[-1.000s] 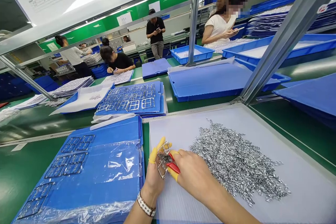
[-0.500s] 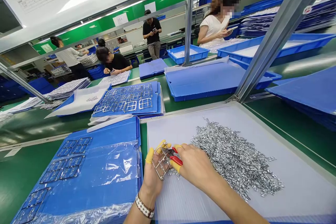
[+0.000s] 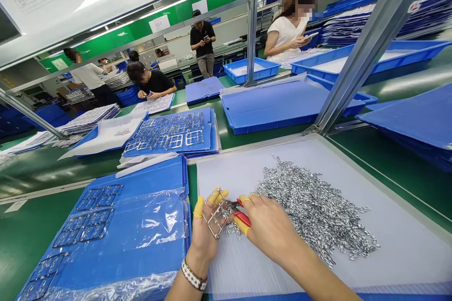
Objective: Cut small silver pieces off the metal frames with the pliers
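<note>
Two hands: left hand (image 3: 203,235) clamped on a metal frame (image 3: 214,214), right hand (image 3: 271,230) clamped on red-handled cutters (image 3: 242,218).
Loose metal pieces (image 3: 314,209): 2 o'clock from my right hand.
Change: same grips as before.

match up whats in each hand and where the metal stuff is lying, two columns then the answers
1. left hand
2. right hand
3. pile of silver metal pieces
4. rows of metal frames

A. on a blue folder
B. holding red-handled cutters
C. on a pale corrugated plastic sheet
D. holding a metal frame

Pairs: 1-D, 2-B, 3-C, 4-A
</note>
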The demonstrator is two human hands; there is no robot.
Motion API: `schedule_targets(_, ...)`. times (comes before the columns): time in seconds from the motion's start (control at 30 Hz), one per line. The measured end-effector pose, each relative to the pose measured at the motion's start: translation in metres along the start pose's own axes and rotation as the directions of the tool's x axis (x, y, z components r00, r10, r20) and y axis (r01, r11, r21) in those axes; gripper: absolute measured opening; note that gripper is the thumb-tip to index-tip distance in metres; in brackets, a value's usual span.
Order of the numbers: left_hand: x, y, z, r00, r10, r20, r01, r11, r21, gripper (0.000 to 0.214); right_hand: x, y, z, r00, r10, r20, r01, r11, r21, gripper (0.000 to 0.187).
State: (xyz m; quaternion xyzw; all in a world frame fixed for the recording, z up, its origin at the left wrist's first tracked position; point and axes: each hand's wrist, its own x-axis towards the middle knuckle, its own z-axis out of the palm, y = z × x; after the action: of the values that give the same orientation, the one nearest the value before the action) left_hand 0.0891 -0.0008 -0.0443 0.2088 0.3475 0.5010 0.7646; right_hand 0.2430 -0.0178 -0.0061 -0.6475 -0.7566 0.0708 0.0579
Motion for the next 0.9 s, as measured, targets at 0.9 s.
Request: schedule_targets(0.9, -0.003, -0.005, 0.000, 0.998, 0.054, 0.009, -0.054, 0.998, 0.027, 0.059, -0.006, -0.003, 0.007, 0.997, -0.001, 0.083, -0.003, 0.999, 0.048, 0.023)
